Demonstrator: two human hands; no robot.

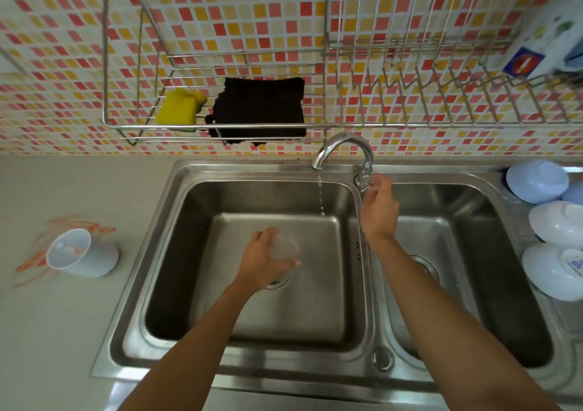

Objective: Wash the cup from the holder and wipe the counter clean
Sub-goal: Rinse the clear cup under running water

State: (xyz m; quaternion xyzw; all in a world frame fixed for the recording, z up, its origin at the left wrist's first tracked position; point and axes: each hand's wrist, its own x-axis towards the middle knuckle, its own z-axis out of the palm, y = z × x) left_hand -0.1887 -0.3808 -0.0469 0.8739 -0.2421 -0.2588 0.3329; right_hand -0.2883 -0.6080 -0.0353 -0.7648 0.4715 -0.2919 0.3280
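Note:
My left hand [263,260] holds a clear glass cup [285,246] low over the left basin of the steel sink [176,240], above the drain. My right hand [378,208] grips the tap handle [362,179] at the base of the chrome faucet [344,148]. A thin trickle of water [320,196] falls from the spout, to the right of the cup and not into it. Orange smears [72,224] stain the counter [63,316] on the left.
A white cup [80,252] lies tipped on the stained counter. A wire wall rack [220,123] holds a yellow sponge [178,110] and a black cloth [258,110]. White and blue bowls [555,221] sit upside down right of the sink. The right basin [473,268] holds no dishes.

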